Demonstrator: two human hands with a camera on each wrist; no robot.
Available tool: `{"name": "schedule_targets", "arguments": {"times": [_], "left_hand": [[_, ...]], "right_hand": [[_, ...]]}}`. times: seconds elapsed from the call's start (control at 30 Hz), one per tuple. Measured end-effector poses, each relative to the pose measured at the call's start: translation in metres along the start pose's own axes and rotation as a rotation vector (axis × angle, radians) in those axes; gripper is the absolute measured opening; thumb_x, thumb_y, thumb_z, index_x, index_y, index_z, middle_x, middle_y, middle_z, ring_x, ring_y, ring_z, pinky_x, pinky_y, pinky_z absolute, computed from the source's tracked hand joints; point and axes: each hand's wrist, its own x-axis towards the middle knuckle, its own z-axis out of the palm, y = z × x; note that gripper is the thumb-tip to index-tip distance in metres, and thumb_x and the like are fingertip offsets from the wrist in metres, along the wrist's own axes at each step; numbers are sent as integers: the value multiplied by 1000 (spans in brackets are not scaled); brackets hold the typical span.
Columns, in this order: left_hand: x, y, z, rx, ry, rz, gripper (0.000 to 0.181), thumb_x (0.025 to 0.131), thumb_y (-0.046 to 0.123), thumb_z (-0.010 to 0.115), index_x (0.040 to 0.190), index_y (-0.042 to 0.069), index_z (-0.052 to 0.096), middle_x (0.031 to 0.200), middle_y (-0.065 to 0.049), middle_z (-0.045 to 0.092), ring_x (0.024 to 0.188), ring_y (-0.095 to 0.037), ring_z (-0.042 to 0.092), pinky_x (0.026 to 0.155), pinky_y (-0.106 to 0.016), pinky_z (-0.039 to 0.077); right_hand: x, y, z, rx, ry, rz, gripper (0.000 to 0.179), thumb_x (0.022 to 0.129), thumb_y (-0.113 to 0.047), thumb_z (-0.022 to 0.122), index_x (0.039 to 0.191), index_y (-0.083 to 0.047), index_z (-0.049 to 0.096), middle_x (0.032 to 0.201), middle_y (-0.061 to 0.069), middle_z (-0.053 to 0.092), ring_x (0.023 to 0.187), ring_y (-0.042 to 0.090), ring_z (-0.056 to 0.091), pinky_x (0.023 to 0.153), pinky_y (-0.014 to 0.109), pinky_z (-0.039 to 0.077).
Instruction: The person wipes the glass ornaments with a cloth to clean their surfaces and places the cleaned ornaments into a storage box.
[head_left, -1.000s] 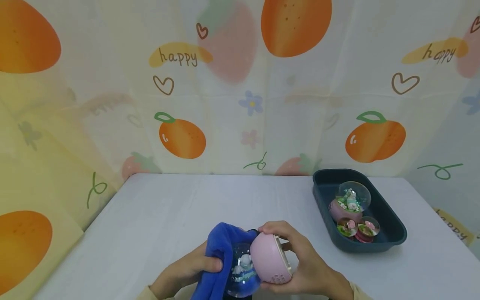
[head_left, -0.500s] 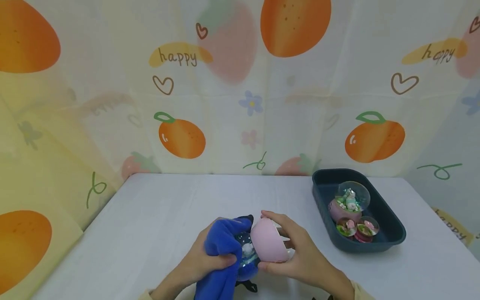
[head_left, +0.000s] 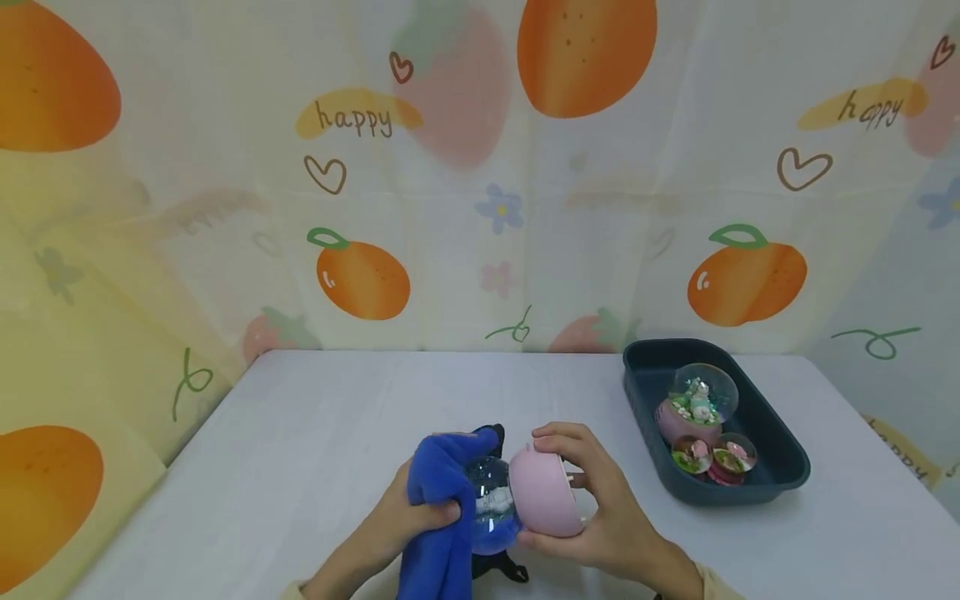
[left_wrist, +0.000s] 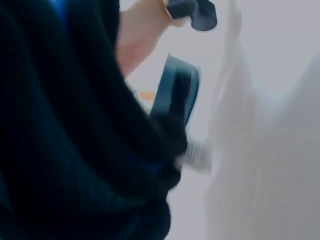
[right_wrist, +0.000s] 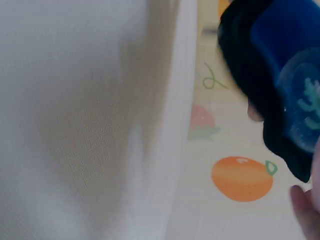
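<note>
In the head view my right hand (head_left: 611, 521) grips a snow globe by its pink base (head_left: 546, 492), the globe lying on its side. Its clear glass ball (head_left: 492, 504), with a white figure inside, points left. My left hand (head_left: 408, 508) holds a blue cloth (head_left: 438, 492) against the ball, thumb over the front of the folds. The cloth's dark underside fills much of the left wrist view. In the right wrist view, the cloth (right_wrist: 295, 30) wraps behind the glass ball (right_wrist: 305, 100), and the right hand shows only at the edge.
A dark teal tray (head_left: 783, 454) stands at the right of the white table (head_left: 337, 417). Inside it are a larger snow globe (head_left: 697, 404) with a pink base and two small globes (head_left: 731, 458). A fruit-patterned cloth (head_left: 450, 250) hangs behind the table.
The snow globe has turned in the right hand, so its base now faces more squarely right. The left hand and cloth have shifted slightly over the ball. The tray stays put.
</note>
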Motion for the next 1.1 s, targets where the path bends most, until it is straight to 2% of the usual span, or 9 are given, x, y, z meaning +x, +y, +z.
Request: {"name": "schedule_targets", "arguments": {"times": [0.1, 0.17, 0.33, 0.5, 0.6, 0.7, 0.8, 0.97, 1.1], "left_hand": [[0, 1, 1, -134, -102, -61, 82, 91, 48, 62, 149, 3, 27, 141, -18, 50, 122, -25, 57, 96, -40, 54], [1, 0, 1, -145, -121, -52, 85, 90, 49, 63, 149, 2, 25, 140, -19, 50, 122, -27, 56, 96, -41, 54], [0, -2, 1, -49, -34, 1, 78, 88, 40, 69, 146, 0, 34, 135, -21, 54, 116, -29, 59, 92, -36, 55], [-1, 1, 0, 70, 71, 70, 69, 81, 20, 76, 142, 13, 46, 134, -16, 57, 113, -22, 61, 90, -35, 53], [-1, 2, 3, 135, 102, 70, 81, 74, 10, 81, 145, 22, 43, 136, -10, 57, 114, -22, 60, 91, -38, 51], [-1, 5, 9, 175, 108, 17, 93, 71, 9, 85, 148, 28, 36, 138, -8, 54, 119, -29, 58, 91, -46, 50], [-1, 4, 11, 189, 111, -1, 92, 73, 12, 84, 148, 31, 34, 138, -10, 52, 119, -34, 55, 89, -52, 50], [1, -1, 7, 200, 137, 43, 80, 78, 13, 78, 147, 24, 39, 137, -15, 53, 117, -33, 56, 88, -49, 51], [1, -3, 1, 138, 208, 2, 70, 82, 19, 72, 143, 8, 41, 128, -19, 57, 108, -24, 61, 86, -35, 54]], "right_hand": [[0, 1, -1, -22, 9, -108, 80, 67, -22, 93, 132, -7, 50, 133, 13, 51, 115, 14, 55, 66, 27, 58], [0, 2, -1, -28, 16, -150, 80, 67, -23, 93, 133, -5, 50, 133, 15, 51, 115, 15, 55, 66, 27, 58], [0, 5, 0, -41, 34, -147, 79, 67, -25, 93, 132, -6, 52, 133, 16, 52, 116, 14, 55, 65, 26, 57], [0, 6, 2, -71, 75, -137, 77, 68, -30, 92, 131, -6, 53, 132, 15, 54, 115, 14, 56, 63, 25, 56], [1, 4, 2, -91, 94, -70, 80, 67, -27, 93, 133, -8, 53, 131, 12, 55, 112, 13, 58, 63, 26, 57], [1, 0, 2, -97, 99, 40, 84, 65, -21, 94, 137, -11, 51, 130, 8, 56, 105, 12, 62, 64, 26, 58], [1, -3, 2, -86, 97, 128, 86, 65, -18, 93, 139, -16, 50, 130, 6, 57, 99, 12, 65, 65, 26, 59], [2, -3, 3, -59, 60, 132, 91, 65, -17, 94, 143, -15, 47, 133, 10, 56, 103, 19, 66, 66, 26, 58], [2, -1, 2, -70, 32, 101, 98, 63, -13, 94, 146, -11, 42, 135, 13, 54, 105, 26, 66, 71, 25, 59]]}}
